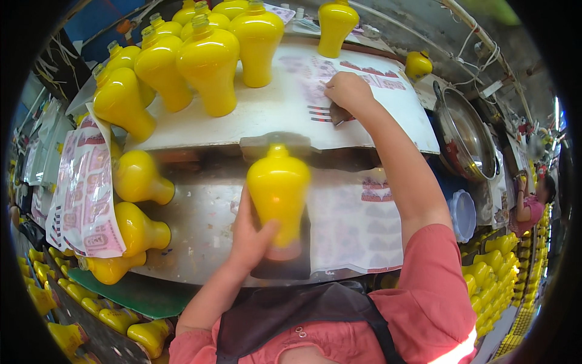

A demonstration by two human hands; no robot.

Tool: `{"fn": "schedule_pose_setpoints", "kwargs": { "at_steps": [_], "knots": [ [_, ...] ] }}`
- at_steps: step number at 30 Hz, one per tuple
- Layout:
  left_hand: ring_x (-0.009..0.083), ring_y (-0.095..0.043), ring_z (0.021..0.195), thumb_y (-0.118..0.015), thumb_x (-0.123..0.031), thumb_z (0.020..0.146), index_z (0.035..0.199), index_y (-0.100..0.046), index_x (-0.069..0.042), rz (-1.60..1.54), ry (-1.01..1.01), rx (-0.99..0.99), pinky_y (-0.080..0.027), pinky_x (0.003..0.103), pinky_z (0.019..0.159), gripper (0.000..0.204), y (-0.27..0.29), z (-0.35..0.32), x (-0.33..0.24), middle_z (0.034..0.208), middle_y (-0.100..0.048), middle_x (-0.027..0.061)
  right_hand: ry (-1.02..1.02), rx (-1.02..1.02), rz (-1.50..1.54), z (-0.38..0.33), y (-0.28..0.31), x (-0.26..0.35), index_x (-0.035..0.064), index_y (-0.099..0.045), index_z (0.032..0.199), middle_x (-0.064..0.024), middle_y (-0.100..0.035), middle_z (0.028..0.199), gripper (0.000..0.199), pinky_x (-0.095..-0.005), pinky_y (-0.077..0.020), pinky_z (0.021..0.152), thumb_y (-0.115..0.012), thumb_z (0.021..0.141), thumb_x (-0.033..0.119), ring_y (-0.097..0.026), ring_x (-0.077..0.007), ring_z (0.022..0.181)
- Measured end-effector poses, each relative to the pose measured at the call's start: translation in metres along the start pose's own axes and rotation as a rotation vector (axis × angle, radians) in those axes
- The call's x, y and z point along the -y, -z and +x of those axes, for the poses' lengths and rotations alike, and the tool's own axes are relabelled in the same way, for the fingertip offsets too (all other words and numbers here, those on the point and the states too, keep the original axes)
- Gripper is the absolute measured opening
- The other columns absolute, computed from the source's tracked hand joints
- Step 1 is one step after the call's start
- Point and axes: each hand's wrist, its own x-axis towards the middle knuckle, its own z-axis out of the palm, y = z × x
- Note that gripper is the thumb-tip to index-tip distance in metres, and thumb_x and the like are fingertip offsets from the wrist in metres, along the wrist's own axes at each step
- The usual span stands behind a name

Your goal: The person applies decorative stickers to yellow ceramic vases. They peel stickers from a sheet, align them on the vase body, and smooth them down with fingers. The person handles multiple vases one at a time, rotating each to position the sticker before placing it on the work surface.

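Observation:
My left hand (250,238) is closed round the lower part of a glossy yellow vase-shaped bottle (279,185), held upright with its neck away from me. Its fingers are mostly hidden behind the bottle; the thumb lies across the front. My right hand (350,92) is stretched forward over a printed decal sheet (388,82) on the white board. Closed, it grips a small dark brown flat piece (340,114), whose exact kind I cannot make out. Short dark strips with red marks (320,113) lie on the white surface beside that piece.
Several yellow bottles (209,67) stand at the back left, and another bottle (337,27) stands at the back. A decal sheet (85,188) hangs over bottles lying at left. A pale sheet (351,233) lies near right. A metal pan (467,130) and tub (463,215) sit at right.

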Motion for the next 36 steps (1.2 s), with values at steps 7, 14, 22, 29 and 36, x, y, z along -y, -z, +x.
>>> {"fn": "schedule_pose_setpoints", "kwargs": {
  "at_steps": [7, 14, 22, 29, 36],
  "knots": [
    [0.0288, -0.041, 0.145, -0.067, -0.004, 0.082, 0.161, -0.023, -0.001, 0.013, -0.031, 0.01, -0.031, 0.041, 0.121, 0.09, 0.003, 0.001, 0.003, 0.155, -0.043, 0.0181, -0.064, -0.171, 0.004, 0.021, -0.019, -0.016, 0.0078, -0.082, 0.086, -0.0155, -0.076, 0.086, 0.017, -0.0436, -0.0576, 0.077, -0.077, 0.079, 0.023, -0.073, -0.0327, 0.083],
    [0.0279, -0.049, 0.135, -0.071, -0.004, 0.083, 0.158, -0.029, -0.002, -0.056, -0.142, -0.211, -0.038, 0.041, 0.115, 0.086, -0.005, 0.0, -0.008, 0.145, -0.05, 0.0178, 0.292, -0.417, -0.256, -0.001, -0.002, 0.005, 0.0101, -0.08, 0.093, -0.0127, -0.07, 0.083, 0.013, -0.0466, -0.0564, 0.07, -0.07, 0.086, 0.016, -0.069, -0.0351, 0.075],
    [0.0378, -0.054, 0.126, -0.082, -0.013, 0.078, 0.13, -0.061, -0.006, 0.819, -0.88, -0.325, -0.044, 0.044, 0.107, 0.056, -0.017, 0.072, -0.101, 0.131, -0.061, 0.0173, 0.746, -0.68, -0.003, -0.135, 0.075, 0.063, 0.0102, -0.07, 0.097, -0.009, -0.056, 0.077, 0.023, -0.0388, -0.0533, 0.057, -0.071, 0.075, 0.003, -0.065, -0.0299, 0.066],
    [0.0259, -0.07, 0.086, -0.078, -0.017, 0.084, 0.085, -0.07, -0.004, 0.583, -0.43, -0.059, -0.054, 0.039, 0.075, 0.016, -0.033, 0.062, -0.14, 0.093, -0.071, 0.0103, 0.664, -0.56, 0.256, -0.201, 0.101, 0.067, 0.0137, -0.078, 0.111, -0.007, -0.064, 0.075, 0.027, -0.0341, -0.0495, 0.056, -0.078, 0.083, 0.009, -0.062, -0.021, 0.061],
    [0.0264, -0.076, 0.082, -0.068, -0.004, 0.096, 0.111, -0.069, 0.005, -0.002, -0.068, 0.247, -0.065, 0.031, 0.069, 0.018, -0.034, 0.012, -0.154, 0.1, -0.068, 0.0118, 0.121, 0.542, 1.14, -0.228, 0.126, 0.054, -0.0038, -0.071, 0.114, -0.0032, -0.063, 0.073, 0.041, -0.0248, -0.0454, 0.041, -0.067, 0.099, 0.034, -0.06, -0.0135, 0.044]
  ]
}}
